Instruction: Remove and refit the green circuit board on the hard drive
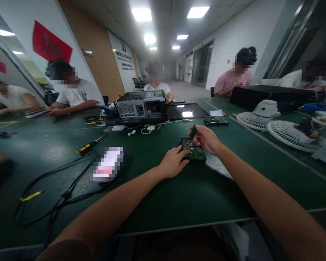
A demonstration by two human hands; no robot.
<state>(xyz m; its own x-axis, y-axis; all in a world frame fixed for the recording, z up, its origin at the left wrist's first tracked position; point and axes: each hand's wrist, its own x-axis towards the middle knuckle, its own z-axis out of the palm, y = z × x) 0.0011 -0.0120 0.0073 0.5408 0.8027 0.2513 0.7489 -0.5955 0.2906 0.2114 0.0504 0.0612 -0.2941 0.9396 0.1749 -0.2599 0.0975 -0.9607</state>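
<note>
Pinched between the fingertips of the right hand point(208, 139), a dark-handled tool point(193, 132) is held slightly tilted over the far part of a hard drive point(197, 156); its tip cannot be made out. By the left hand point(174, 163), with fingers spread, the drive's left side is touched, one finger being laid over the green circuit board. The drive is set flat on the green table point(157, 203), ahead of the person and between both forearms.

Beyond it, slightly to the right, a second board-bearing unit point(216, 121) is placed near a white paper point(216, 112). Farther back, a flat dark panel point(188, 111) is laid beside an opened computer case point(141, 108), in front of which a white cable point(150, 129) is coiled.

To the left, a yellow-and-black screwdriver point(87, 146) is laid beyond a device with a lit screen point(108, 165), its display obscured by pixelation. Nearer the left edge, black cables point(66, 194) are looped, with a yellow strip point(32, 195) among them.

On the right, two white fan parts point(260, 115) are laid near a large black case point(268, 96). Around the table, other people are seated; by one in pink point(233, 79), a small red object is held.
</note>
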